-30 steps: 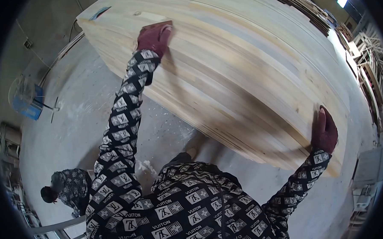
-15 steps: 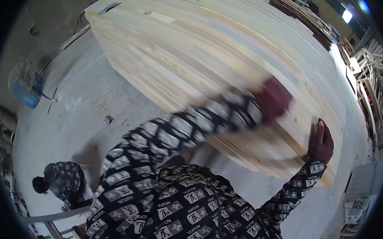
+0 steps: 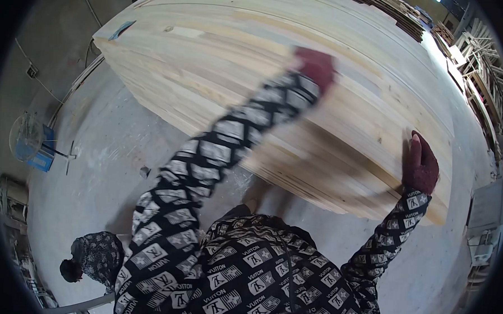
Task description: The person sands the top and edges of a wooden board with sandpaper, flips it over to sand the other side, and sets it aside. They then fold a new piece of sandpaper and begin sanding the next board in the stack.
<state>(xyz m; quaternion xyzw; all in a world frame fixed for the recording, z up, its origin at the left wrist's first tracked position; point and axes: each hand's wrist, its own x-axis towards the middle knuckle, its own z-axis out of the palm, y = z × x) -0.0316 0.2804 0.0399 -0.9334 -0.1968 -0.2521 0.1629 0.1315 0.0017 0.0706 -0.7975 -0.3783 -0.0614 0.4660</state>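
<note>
A tall stack of pale wooden boards (image 3: 221, 77) fills the middle of the view. My left hand (image 3: 316, 69), in a maroon glove, is over the top boards near the middle; motion smears its fingers, and I cannot make out whether anything is in them. Near the right end of the stack, my right hand (image 3: 421, 164), also in a maroon glove, lies on the top surface. Its fingers are stretched out and lightly bent, with a bare fingertip showing and nothing visible in them.
A person (image 3: 96, 257) in dark patterned clothing bends over at the lower left. A blue-based fan (image 3: 33, 144) stands on the grey floor at left. Piled wood strips (image 3: 480, 66) line the far right. A small scrap (image 3: 122, 29) lies on the stack's far corner.
My left hand has swept left and away from me across the boards. My right hand stays at the right end of the stack. The camera view has shifted slightly.
</note>
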